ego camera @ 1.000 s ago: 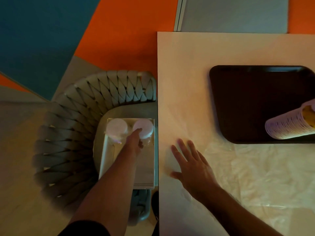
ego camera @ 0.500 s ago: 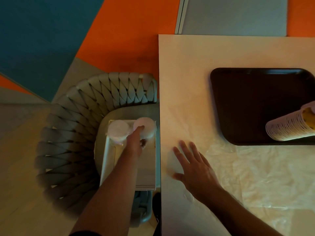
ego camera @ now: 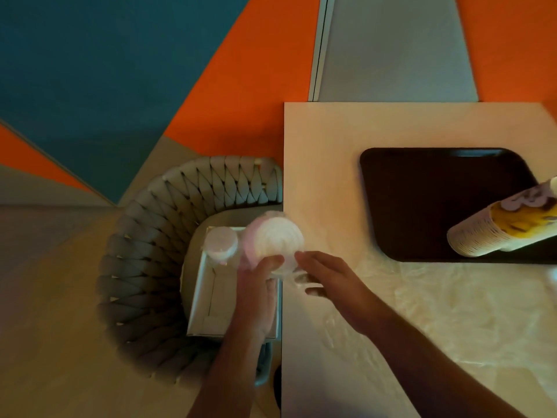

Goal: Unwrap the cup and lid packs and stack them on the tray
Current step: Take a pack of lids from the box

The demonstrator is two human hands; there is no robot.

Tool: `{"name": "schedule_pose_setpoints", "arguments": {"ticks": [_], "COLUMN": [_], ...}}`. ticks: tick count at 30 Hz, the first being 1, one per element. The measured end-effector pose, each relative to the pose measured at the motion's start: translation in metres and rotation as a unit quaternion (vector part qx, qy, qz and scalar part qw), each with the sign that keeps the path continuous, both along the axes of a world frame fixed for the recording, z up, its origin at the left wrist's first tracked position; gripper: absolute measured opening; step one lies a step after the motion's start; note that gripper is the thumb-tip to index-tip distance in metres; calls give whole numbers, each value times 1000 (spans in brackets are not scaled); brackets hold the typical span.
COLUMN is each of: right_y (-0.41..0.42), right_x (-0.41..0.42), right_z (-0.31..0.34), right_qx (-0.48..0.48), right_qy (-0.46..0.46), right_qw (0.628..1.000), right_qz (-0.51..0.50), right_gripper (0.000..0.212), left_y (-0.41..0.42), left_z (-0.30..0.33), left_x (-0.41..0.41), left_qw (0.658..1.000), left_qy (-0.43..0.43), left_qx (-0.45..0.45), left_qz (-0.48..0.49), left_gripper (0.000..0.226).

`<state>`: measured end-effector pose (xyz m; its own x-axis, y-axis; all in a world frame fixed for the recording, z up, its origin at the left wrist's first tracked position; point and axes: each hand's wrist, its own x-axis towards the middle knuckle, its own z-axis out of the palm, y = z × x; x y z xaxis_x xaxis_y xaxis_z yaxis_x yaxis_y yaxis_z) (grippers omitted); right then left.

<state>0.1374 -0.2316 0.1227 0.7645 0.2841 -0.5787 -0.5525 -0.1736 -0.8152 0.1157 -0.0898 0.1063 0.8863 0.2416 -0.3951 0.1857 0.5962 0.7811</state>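
The left hand (ego camera: 256, 285) is gripping a wrapped lid pack (ego camera: 275, 239) beside the box (ego camera: 211, 297), the right hand (ego camera: 327, 277) reaching in open-fingered; slick film risks slipping.

We see a dim, warm-tinted scene with dark vignetted corners. Motion blur smears the lid pack (ego camera: 272, 241) and both hands, while wide-angle distortion bends the table (ego camera: 325, 164) edges.

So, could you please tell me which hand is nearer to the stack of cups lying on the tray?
Right. The right hand is on the table, left of the tray and the stack of cups. The left hand is farther left, over the box on the chair, gripping a wrapped pack.
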Motion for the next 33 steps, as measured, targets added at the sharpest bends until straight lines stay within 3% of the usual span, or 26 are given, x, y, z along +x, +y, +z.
{"name": "schedule_pose_setpoints", "arguments": {"ticks": [3, 10, 13, 15, 18, 24, 28, 33], "right_y": [-12, -65, -98, -120, -148, -175, -180, -184], "right_x": [-14, -26, -25, -22, -22, -27, -31, -34], "right_z": [15, 44, 57, 62, 73, 82, 90, 96], "right_qx": [103, 251, 266, 266, 259, 254, 299, 320], "right_qy": [44, 52, 33, 17, -5, -35, -21, 3], "right_qw": [991, 959, 956, 955, 956, 951, 929, 905], "right_qz": [-73, -122, -117, -133, -138, -173, -217, -280], "right_gripper": [57, 72, 73, 72, 65, 51, 53, 49], "left_y": [-22, -65, -83, -97, -117, -143, -162, -178], "left_z": [19, 45, 57, 67, 79, 89, 84, 83], "left_x": [-15, -29, -31, -33, -38, -40, -49, -60], "left_qw": [997, 977, 959, 946, 918, 842, 803, 754], "left_qy": [-33, -68, -86, -77, -97, -176, -201, -172], "left_qx": [50, 126, 158, 228, 339, 488, 531, 600], "left_qz": [-52, -159, -221, -218, -184, -147, -182, -204], "left_gripper": [52, 90, 77, 66, 45, 32, 34, 39]}}
